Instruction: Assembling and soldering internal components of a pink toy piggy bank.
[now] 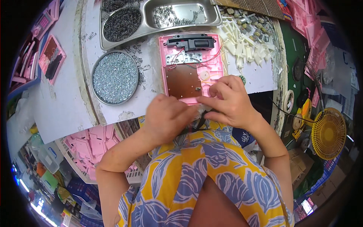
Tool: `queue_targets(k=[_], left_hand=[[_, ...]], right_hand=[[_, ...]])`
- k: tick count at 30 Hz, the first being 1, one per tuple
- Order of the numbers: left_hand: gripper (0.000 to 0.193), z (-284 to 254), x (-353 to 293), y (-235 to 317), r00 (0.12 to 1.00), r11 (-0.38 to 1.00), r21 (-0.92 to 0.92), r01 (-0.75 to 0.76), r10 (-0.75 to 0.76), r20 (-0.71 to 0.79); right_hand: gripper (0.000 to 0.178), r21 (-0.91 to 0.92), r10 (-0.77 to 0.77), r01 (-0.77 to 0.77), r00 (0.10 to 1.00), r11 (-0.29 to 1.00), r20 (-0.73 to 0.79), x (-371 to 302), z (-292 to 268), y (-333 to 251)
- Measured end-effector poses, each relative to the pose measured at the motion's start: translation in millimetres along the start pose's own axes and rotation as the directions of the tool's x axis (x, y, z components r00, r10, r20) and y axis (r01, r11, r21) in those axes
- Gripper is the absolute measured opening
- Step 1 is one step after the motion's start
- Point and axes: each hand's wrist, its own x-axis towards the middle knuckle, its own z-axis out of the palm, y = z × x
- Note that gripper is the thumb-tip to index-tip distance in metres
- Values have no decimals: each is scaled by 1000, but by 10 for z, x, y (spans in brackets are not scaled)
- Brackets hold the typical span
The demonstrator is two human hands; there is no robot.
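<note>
An opened pink plastic casing point(217, 70) lies on the worktable in front of me. In it are a brown circuit board point(183, 80), a black part point(196, 43) at the far end, a metal contact strip point(177, 58) and thin red and yellow wires. My left hand point(166, 115) is at the casing's near edge, its fingertips smeared by motion and partly hidden. Over the near right corner is my right hand point(231, 100); its index finger reaches the casing's edge, and the thumb is apart from it. Nothing shows between them.
Left of the casing stands a round dish point(115, 77) of small silvery screws. A metal tray point(159, 28) with springs sits beyond. White plastic pieces point(242, 45) are piled at right. Pink parts point(92, 145) fill a crate below left; a yellow fan point(328, 132) stands at right.
</note>
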Motion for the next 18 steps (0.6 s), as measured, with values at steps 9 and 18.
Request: queue_targets(k=[9,18], left_hand=[[11,-165,-323,-90,921,922,-45,385,-387,-50],[18,-380,-462,115,848,935,-133,328,-229,479]], right_hand=[[23,-89,57,-77,977,993,-206,305,392,-494],[22,-104,64,-88,976,991,-210,407,609,-510]])
